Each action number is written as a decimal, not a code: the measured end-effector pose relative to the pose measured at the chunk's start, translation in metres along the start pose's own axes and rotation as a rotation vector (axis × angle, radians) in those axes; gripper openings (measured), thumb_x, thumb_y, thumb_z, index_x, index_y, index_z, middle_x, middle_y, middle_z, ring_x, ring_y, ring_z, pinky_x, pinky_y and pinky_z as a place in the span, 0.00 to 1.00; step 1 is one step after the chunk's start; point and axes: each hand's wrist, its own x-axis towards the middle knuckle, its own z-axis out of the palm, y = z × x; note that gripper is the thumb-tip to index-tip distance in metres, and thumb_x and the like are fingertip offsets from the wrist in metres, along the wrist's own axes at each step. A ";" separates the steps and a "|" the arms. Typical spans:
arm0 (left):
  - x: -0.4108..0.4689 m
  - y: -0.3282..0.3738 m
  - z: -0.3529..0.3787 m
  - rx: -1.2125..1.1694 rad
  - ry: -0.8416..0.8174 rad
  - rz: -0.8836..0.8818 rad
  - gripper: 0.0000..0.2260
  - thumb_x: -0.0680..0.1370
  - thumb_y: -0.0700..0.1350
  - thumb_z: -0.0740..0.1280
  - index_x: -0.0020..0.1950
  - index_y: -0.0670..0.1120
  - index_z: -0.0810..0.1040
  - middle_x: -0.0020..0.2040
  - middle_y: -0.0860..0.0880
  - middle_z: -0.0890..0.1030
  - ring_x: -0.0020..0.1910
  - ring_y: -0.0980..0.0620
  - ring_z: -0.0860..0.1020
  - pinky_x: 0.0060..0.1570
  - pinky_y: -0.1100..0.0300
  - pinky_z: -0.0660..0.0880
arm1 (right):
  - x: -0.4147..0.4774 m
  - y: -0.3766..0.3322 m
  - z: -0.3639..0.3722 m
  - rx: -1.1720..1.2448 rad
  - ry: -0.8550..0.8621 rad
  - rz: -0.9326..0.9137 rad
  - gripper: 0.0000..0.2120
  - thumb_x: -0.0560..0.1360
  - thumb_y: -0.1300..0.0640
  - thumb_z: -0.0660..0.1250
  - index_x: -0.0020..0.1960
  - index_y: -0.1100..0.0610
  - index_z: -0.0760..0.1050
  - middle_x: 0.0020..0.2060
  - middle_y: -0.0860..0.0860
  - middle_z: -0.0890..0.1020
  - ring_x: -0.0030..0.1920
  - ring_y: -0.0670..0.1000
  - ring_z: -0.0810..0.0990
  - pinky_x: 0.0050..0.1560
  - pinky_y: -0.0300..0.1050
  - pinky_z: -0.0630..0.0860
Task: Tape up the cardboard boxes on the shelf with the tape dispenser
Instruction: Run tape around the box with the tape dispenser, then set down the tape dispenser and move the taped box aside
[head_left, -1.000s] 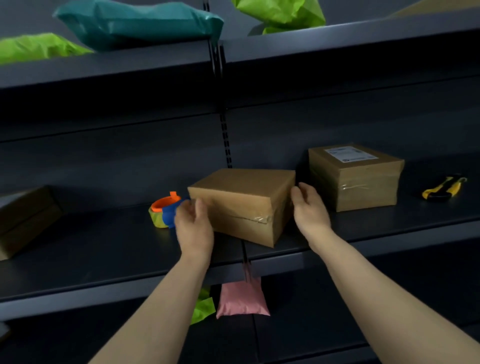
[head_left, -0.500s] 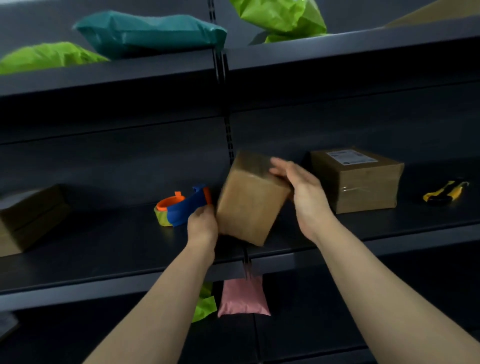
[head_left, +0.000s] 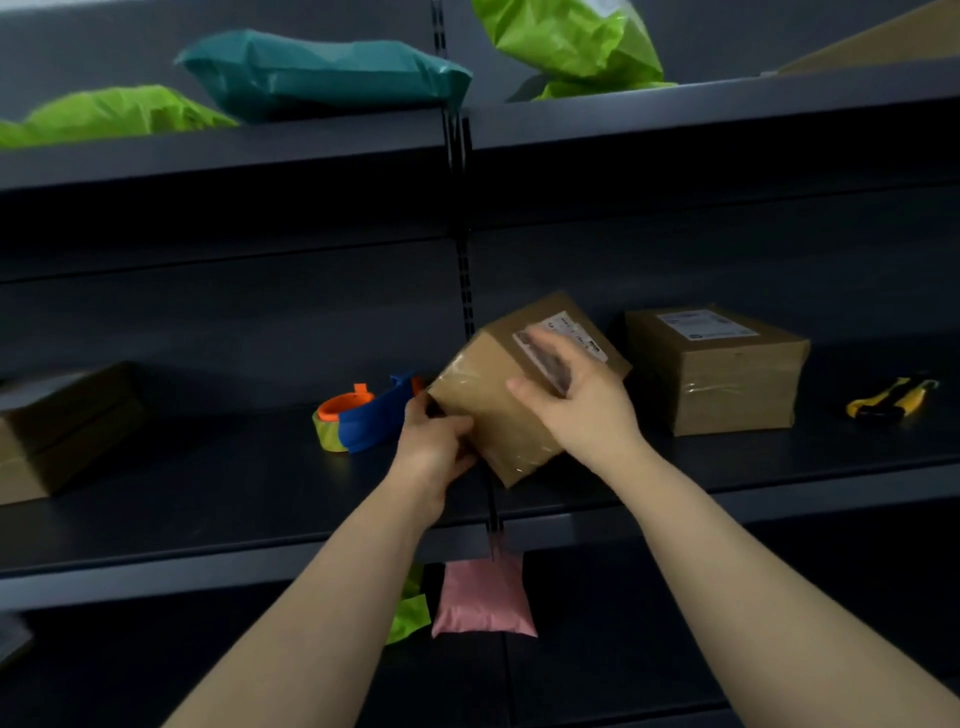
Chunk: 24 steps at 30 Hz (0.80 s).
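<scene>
Box (head_left: 478, 400) tilted on shelf (head_left: 208, 493)
Seemingly light, stiff: corner gripped by left hand (head_left: 434, 447), right hand (head_left: 582, 410) laid flat on top.

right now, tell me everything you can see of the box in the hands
The cardboard box is plain brown, glossy clear tape on its near face, a white label on its upper face. It is tilted, one corner down toward the shelf; contact unclear. The left hand grips its lower left edge; the right hand lies spread over the label.
</scene>
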 end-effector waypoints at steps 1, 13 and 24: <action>0.002 -0.002 0.002 0.114 0.063 0.047 0.25 0.79 0.35 0.61 0.73 0.52 0.64 0.64 0.48 0.75 0.60 0.47 0.75 0.62 0.48 0.73 | 0.000 0.000 -0.002 -0.167 0.001 -0.068 0.24 0.75 0.48 0.70 0.70 0.46 0.72 0.68 0.42 0.73 0.67 0.42 0.71 0.68 0.44 0.68; 0.019 -0.017 0.016 0.786 -0.071 0.212 0.23 0.77 0.39 0.66 0.72 0.51 0.69 0.68 0.50 0.75 0.64 0.51 0.74 0.58 0.61 0.71 | 0.013 -0.008 -0.017 -0.795 -0.323 0.022 0.29 0.74 0.67 0.61 0.67 0.40 0.73 0.76 0.43 0.61 0.76 0.48 0.57 0.76 0.50 0.50; 0.009 0.006 -0.072 0.725 0.303 0.301 0.21 0.74 0.30 0.56 0.64 0.43 0.76 0.60 0.46 0.78 0.60 0.47 0.76 0.57 0.60 0.72 | 0.013 -0.031 0.068 -0.464 -0.252 -0.143 0.25 0.76 0.70 0.59 0.66 0.48 0.75 0.72 0.45 0.69 0.75 0.47 0.61 0.73 0.46 0.61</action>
